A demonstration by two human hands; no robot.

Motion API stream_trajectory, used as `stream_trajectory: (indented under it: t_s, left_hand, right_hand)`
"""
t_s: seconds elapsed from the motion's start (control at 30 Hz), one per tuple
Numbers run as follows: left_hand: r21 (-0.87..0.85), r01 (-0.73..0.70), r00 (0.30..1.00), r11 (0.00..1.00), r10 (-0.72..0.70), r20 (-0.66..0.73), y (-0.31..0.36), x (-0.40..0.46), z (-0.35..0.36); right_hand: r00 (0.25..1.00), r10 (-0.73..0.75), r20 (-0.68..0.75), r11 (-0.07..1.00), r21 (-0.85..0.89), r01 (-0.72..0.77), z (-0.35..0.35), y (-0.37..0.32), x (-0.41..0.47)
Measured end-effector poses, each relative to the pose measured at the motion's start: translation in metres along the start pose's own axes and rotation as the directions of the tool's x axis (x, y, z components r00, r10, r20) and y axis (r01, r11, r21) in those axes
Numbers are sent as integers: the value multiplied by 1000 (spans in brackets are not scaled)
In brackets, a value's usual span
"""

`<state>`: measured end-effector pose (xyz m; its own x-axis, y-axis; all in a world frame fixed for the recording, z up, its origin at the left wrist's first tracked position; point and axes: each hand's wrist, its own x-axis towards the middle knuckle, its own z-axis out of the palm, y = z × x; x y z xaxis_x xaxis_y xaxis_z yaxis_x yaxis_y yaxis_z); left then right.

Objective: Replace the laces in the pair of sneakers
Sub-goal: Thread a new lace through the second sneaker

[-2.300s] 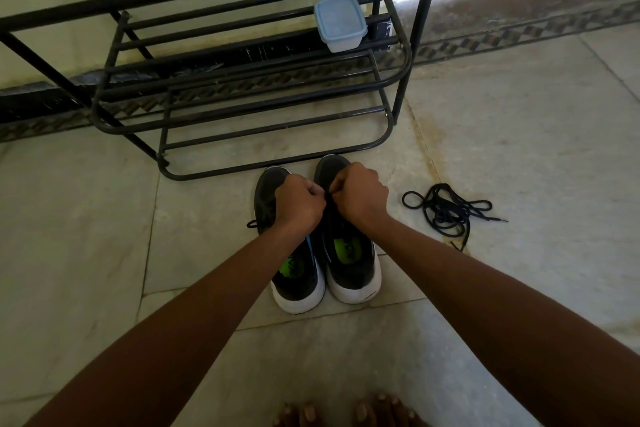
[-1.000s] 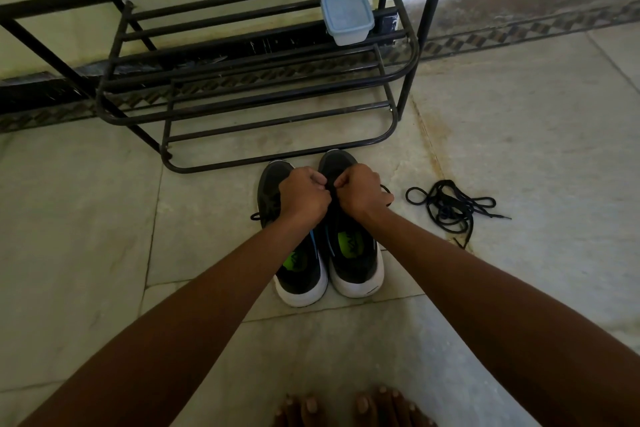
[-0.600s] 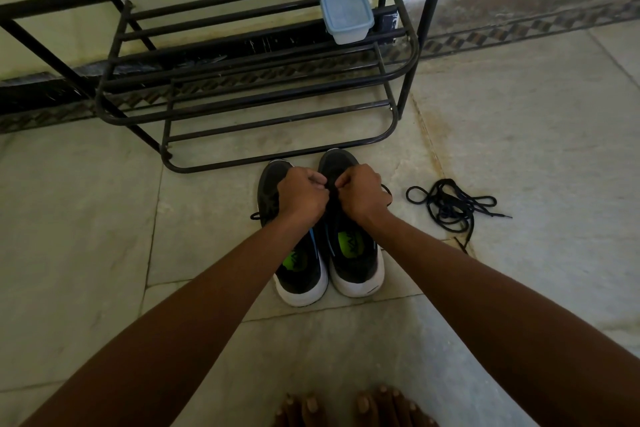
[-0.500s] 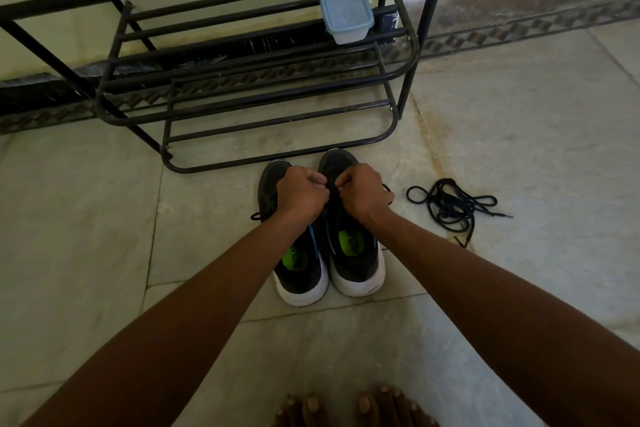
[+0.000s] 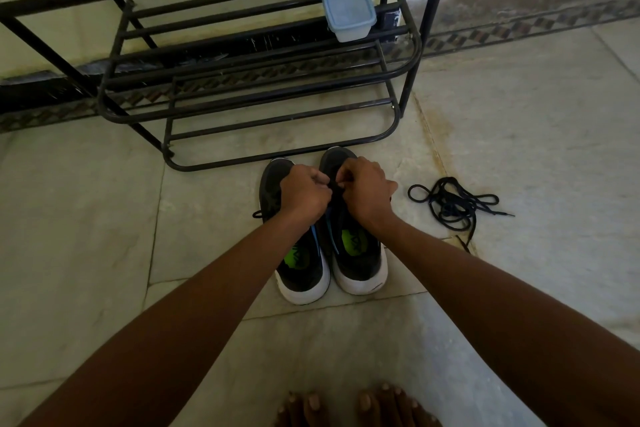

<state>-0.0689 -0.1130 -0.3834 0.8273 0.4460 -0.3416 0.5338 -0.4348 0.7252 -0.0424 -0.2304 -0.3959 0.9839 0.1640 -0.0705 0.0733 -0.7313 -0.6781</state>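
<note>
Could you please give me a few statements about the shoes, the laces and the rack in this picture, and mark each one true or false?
1. Both hands work at the lace of the right sneaker. True: the left hand and right hand pinch a dark lace over its front.
2. The loose black laces lie on the floor to the left of the sneakers. False: they lie to the right.
3. A lidded plastic container sits on the shoe rack. True.
4. The left sneaker stands on the rack. False: it stands on the floor in front of it, beside the other.
5. The insoles show red patches. False: green.
</note>
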Motion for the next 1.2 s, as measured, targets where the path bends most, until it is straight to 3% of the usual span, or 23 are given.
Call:
stream_trajectory:
  t_s: [0.23,0.43,0.53,0.77,0.97,1.2]
  left_hand:
    - [9,1,1000,1000,-1,-5,0,-1,1]
    - [19,-4,1000,1000,4,-7,1,-3,2]
    - [29,-8,1000,1000,8,-15,1,-4,2]
    - [27,7,1000,1000,-6,-18,4,-7,2]
    - [-39,101,993,994,-103,-53,8,-12,3]
    - [-108,133,986,985,-143,-90,8,-12,4]
  right_hand:
    - [992,-123,-11,992,31,123,-4,5,-2]
    - [986,-157,62,987,-33,159,-11,3,2]
    - [993,-107,49,993,-44,109,-6,0,3]
    - [1000,2,17,991,136,-4,-5,2,6]
    - [978,202,53,946,248,-209,-6,-3,8]
    - [969,218,114,956,176,-236,-12,-3,13]
